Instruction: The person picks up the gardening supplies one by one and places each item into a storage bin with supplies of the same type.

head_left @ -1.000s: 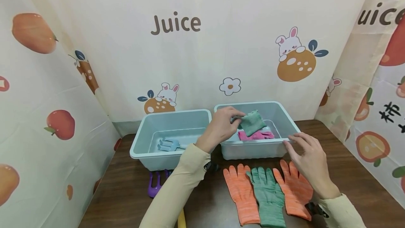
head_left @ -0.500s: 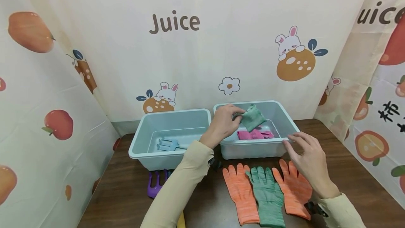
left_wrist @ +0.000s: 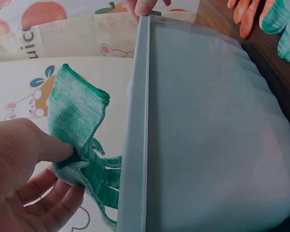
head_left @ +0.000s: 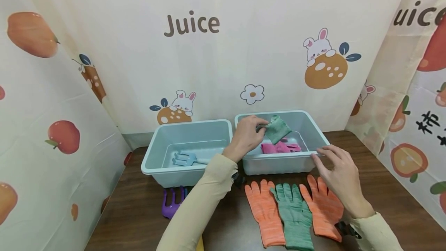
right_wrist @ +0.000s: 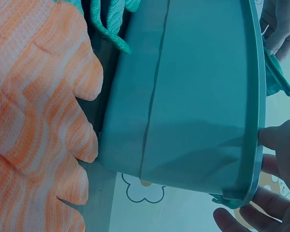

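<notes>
My left hand (head_left: 248, 133) pinches a green knit glove (head_left: 278, 129) between thumb and fingers, over the right-hand pale blue bin (head_left: 278, 164). In the left wrist view the cuff of this green glove (left_wrist: 77, 106) stands up and its fingers hang behind the bin's rim. Below it, inside the bin, lies a pink glove (head_left: 278, 147), partly covered from sight. My right hand (head_left: 339, 175) holds the bin's rim at the front right corner. The right wrist view has the thumb (right_wrist: 275, 137) on the rim, the other fingers bent around the corner.
An orange glove (head_left: 266, 212), a green glove (head_left: 294, 216) and another orange glove (head_left: 324, 208) lie in front of the right bin. A left bin (head_left: 174, 175) contains a light blue hand fork (head_left: 184, 159). A purple fork (head_left: 168, 206) lies partly under the left forearm.
The left hand, still with the green glove, has shifted very slightly, and the glove's cuff has tipped a little upward and back. The right hand stays at the bin's corner.
</notes>
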`<state>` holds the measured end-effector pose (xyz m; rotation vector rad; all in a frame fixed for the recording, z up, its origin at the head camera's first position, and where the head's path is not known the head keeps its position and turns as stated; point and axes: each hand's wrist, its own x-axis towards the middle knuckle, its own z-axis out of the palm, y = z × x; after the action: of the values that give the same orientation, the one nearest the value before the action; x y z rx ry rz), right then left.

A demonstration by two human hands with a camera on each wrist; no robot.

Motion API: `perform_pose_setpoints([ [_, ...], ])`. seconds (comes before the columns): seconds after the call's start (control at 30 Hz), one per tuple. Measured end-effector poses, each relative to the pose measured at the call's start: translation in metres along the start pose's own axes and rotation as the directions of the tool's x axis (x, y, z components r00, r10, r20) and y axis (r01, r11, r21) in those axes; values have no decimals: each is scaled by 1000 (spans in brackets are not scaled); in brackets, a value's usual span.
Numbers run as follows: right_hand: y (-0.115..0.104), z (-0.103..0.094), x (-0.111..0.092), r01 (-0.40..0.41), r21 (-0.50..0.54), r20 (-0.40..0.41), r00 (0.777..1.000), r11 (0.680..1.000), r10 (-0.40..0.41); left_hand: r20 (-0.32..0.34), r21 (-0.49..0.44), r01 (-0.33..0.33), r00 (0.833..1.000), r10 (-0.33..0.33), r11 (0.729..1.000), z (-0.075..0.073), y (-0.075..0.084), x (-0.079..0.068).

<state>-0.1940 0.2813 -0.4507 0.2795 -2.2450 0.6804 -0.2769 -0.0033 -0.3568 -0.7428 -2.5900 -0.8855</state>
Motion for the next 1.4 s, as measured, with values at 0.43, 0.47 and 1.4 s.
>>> perform_pose_setpoints([
  [0.43,1,1,-1,-6,3,-1,1000,1000,6,30,29,44,999,-45,999,13,3,0],
  [0.47,1,1,-1,-4,3,-2,1000,1000,4,33,27,49,998,-50,998,14,3,0],
  [1.4,0,0,-1,-13,6,6,1000,1000,12,78,41,29,996,-32,999,19,2,-4],
])
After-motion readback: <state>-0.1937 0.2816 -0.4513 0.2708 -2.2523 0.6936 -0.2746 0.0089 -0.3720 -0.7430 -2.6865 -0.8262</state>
